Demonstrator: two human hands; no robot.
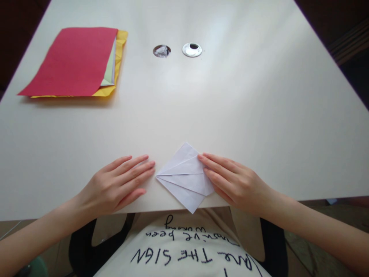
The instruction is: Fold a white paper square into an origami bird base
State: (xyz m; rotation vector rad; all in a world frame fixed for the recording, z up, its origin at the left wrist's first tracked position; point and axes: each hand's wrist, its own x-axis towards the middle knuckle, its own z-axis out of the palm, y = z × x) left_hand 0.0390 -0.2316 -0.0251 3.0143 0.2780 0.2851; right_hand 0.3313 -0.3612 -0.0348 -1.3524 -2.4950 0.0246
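A folded sheet of white paper [184,169] lies near the front edge of the table, diamond-shaped, with creases fanning out from its left corner. Its lowest corner pokes past the table edge. My right hand [230,179] rests on the paper's right side, fingers stretched out flat and pointing left, covering that corner. To the left, my left hand [123,182] lies flat on the table with its fingers extended; the fingertips stop just short of the paper's left corner.
At the back left of the white table [245,115] lies a stack of coloured sheets, red paper [77,61] on top and yellow paper [121,50] beneath. Two round cable holes sit at the back: an uncovered hole [162,51] and a silver grommet [188,50].
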